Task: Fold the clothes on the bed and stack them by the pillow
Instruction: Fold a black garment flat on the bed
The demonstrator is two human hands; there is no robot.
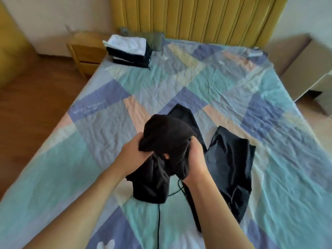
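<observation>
A crumpled black garment (166,139) is lifted above the bed, its lower part and black drawstrings hanging down to the cover. My left hand (135,152) grips its left side and my right hand (195,159) grips its right side. Beside it to the right a dark garment (231,168) lies spread on the patchwork bed cover (89,159). A stack of folded clothes (130,51), white on top and dark below, sits at the far left corner of the bed next to a grey-green pillow (158,40).
A yellow padded headboard (197,17) stands behind the bed. A wooden nightstand (86,49) is at the far left, a beige cabinet (301,56) at the right. Wooden floor (36,97) runs along the left side of the bed.
</observation>
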